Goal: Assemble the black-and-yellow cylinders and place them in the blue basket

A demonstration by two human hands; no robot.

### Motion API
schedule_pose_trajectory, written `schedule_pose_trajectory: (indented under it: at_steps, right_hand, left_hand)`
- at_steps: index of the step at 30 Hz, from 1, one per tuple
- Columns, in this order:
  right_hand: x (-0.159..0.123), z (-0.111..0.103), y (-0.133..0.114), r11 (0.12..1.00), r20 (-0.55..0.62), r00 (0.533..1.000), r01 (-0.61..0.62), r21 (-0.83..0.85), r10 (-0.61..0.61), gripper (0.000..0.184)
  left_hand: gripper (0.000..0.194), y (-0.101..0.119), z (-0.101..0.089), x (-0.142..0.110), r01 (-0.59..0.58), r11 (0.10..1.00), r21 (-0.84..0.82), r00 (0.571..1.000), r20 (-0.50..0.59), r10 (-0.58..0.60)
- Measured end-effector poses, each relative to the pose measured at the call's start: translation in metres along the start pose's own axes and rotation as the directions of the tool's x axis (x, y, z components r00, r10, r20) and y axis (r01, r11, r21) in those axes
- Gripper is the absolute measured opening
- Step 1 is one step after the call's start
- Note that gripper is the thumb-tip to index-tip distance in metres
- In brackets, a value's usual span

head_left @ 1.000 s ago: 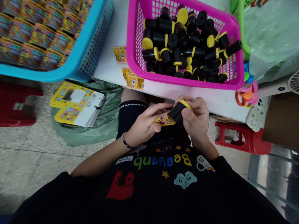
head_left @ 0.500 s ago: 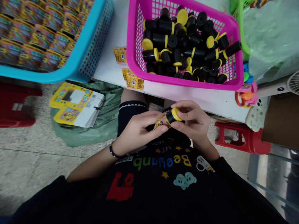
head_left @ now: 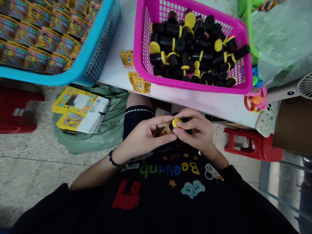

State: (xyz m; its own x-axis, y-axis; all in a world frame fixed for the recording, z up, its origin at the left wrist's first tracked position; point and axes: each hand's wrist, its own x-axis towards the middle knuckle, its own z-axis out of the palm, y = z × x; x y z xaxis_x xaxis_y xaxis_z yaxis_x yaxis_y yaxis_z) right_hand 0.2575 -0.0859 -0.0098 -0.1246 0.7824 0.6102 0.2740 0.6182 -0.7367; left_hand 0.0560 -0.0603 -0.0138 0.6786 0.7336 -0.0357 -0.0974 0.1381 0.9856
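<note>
Yellow-capped black tube (head_left: 173, 126) is held in front of the person's torso, above the lap and just beyond the near edge of the bench. Its cap points up and to the right in the view. A printed yellow label (head_left: 165, 131) projects from the tube's lower end. Hands are together and both clamped on the item: the left hand (head_left: 143, 136) grips the label end, and the right hand (head_left: 196, 130) closes around the capped end. A dark bead bracelet (head_left: 111, 158) is on the left wrist.

Beyond the hands, a magenta plastic basket (head_left: 200, 87) on the bench (head_left: 195, 107) holds a loose pile of similar black tubes (head_left: 185, 58), many with yellow caps. Small yellow printed cards (head_left: 138, 86) lie on the bench beside it. A blue plastic basket (head_left: 94, 42) to the left is packed with printed yellow cards. More yellow cards (head_left: 80, 110) rest on a green sack (head_left: 73, 143) on the floor. A red stool (head_left: 253, 146) stands at right.
</note>
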Motion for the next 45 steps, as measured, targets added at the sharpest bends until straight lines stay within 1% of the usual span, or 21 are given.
schedule_pose_trajectory:
  at_steps: [2,5,8,10,11,14,16,18,20,22,25,28,31,33,35,36,38,40,42,43,45]
  right_hand:
    - [-0.001,0.002,-0.005,0.995,-0.004,0.995,-0.099,-0.027,0.098,0.014]
    - [-0.003,0.006,-0.011,0.977,-0.001,0.981,-0.192,-0.097,0.193,0.017]
    - [-0.004,0.008,-0.014,0.968,-0.005,0.985,-0.168,-0.188,0.170,0.015]
    - [-0.004,0.005,-0.013,0.965,0.050,0.993,-0.095,-0.244,0.110,0.016]
    - [-0.005,0.003,-0.013,0.964,0.105,0.991,-0.050,-0.262,0.080,0.025]
    - [-0.004,-0.003,-0.011,0.954,0.290,0.957,0.059,-0.295,0.031,0.060]
    - [-0.003,-0.005,-0.010,0.939,0.334,0.942,0.113,-0.325,0.002,0.063]
    - [-0.002,-0.004,-0.010,0.927,0.300,0.953,0.151,-0.342,-0.044,0.061]
    - [-0.001,-0.001,-0.010,0.930,0.238,0.966,0.173,-0.326,-0.096,0.065]
    - [0.000,0.003,-0.010,0.934,0.219,0.967,0.192,-0.300,-0.129,0.065]
    - [0.000,0.006,-0.008,0.937,0.241,0.961,0.201,-0.285,-0.132,0.062]
    - [0.000,0.006,-0.006,0.933,0.211,0.970,0.182,-0.311,-0.119,0.062]
    - [0.002,0.006,-0.005,0.931,0.201,0.971,0.186,-0.314,-0.127,0.061]
    - [0.002,0.007,-0.004,0.926,0.204,0.969,0.199,-0.319,-0.138,0.059]
    - [0.002,0.008,-0.002,0.904,0.204,0.964,0.234,-0.357,-0.169,0.055]
    - [0.001,0.008,-0.001,0.885,0.201,0.960,0.260,-0.385,-0.194,0.052]
    - [-0.003,0.009,0.002,0.841,0.200,0.948,0.312,-0.441,-0.246,0.045]
    - [-0.006,0.011,0.004,0.800,0.214,0.939,0.343,-0.492,-0.271,0.037]
    - [-0.008,0.011,0.003,0.756,0.242,0.929,0.370,-0.540,-0.281,0.031]
    - [-0.007,0.011,0.002,0.729,0.253,0.924,0.382,-0.568,-0.287,0.028]
    - [-0.004,0.011,-0.001,0.677,0.262,0.912,0.409,-0.612,-0.314,0.023]
  left_hand:
    - [0.065,-0.003,0.005,-0.001,-0.037,0.999,0.038,0.995,-0.089,0.040]
    - [0.082,-0.005,0.011,-0.005,-0.097,0.970,0.224,0.963,-0.227,0.148]
    - [0.086,-0.006,0.014,-0.008,-0.119,0.898,0.424,0.918,-0.297,0.262]
    - [0.086,-0.006,0.014,-0.009,-0.128,0.867,0.482,0.893,-0.324,0.312]
    - [0.087,-0.006,0.014,-0.009,-0.135,0.868,0.478,0.886,-0.334,0.322]
    - [0.088,-0.006,0.011,-0.005,-0.174,0.935,0.310,0.903,-0.328,0.277]
    - [0.086,-0.006,0.007,0.000,-0.192,0.973,0.129,0.937,-0.271,0.221]
    - [0.081,-0.007,0.004,0.005,-0.174,0.984,-0.041,0.966,-0.203,0.162]
    - [0.072,-0.009,0.005,0.008,-0.110,0.977,-0.185,0.986,-0.145,0.083]
    - [0.065,-0.012,0.008,0.010,-0.035,0.954,-0.298,0.995,-0.099,0.006]
    - [0.069,-0.014,0.014,0.011,0.045,0.915,-0.400,0.996,-0.053,-0.072]
    - [0.071,-0.015,0.018,0.010,0.078,0.887,-0.455,0.996,-0.005,-0.090]
    - [0.069,-0.016,0.019,0.010,0.049,0.877,-0.477,0.999,0.031,-0.038]
    - [0.067,-0.015,0.018,0.010,0.021,0.903,-0.430,1.000,0.030,-0.009]
    - [0.064,-0.014,0.016,0.010,0.000,0.944,-0.330,1.000,0.018,0.006]
    - [0.061,-0.014,0.016,0.010,-0.020,0.964,-0.267,1.000,0.000,0.021]
    - [0.058,-0.014,0.016,0.012,-0.101,0.988,-0.117,0.992,-0.084,0.092]
    - [0.059,-0.016,0.018,0.015,-0.213,0.976,0.040,0.955,-0.200,0.217]
    - [0.060,-0.019,0.021,0.018,-0.301,0.941,0.152,0.900,-0.282,0.333]
    - [0.061,-0.019,0.023,0.018,-0.323,0.930,0.177,0.882,-0.300,0.363]
    - [0.063,-0.019,0.023,0.018,-0.329,0.928,0.175,0.879,-0.302,0.369]
